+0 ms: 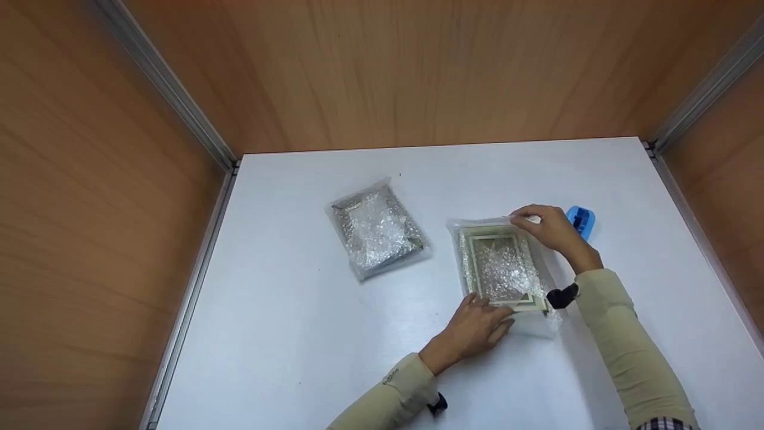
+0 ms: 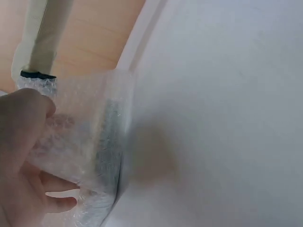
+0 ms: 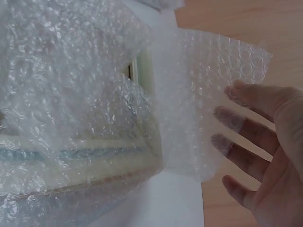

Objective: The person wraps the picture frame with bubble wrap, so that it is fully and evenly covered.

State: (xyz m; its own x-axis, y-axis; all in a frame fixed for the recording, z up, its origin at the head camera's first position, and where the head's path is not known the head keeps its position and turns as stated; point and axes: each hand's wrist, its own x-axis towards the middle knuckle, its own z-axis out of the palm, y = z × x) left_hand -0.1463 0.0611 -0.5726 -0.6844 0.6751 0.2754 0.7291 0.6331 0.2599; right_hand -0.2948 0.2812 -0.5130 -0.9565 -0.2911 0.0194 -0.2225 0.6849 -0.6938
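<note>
A cream picture frame (image 1: 471, 263) lies flat on the white table inside a clear bubble wrap bag (image 1: 531, 325). At the far edge my right hand (image 1: 546, 227) pinches the bag's loose flap (image 3: 199, 94), the thumb on one side and the fingertips showing through from behind. My left hand (image 1: 477, 325) grips the near end of the wrapped frame; in the left wrist view its thumb and fingers lie about the bubble wrap (image 2: 75, 137). The undersides of the left fingers are partly hidden.
Left of the hands lies a second bubble-wrapped frame (image 1: 379, 230), turned at an angle. A blue tape dispenser-like object (image 1: 582, 221) sits just beyond the right hand. Wooden panels (image 1: 418, 77) with metal corner rails (image 1: 173, 83) enclose the table's back and sides.
</note>
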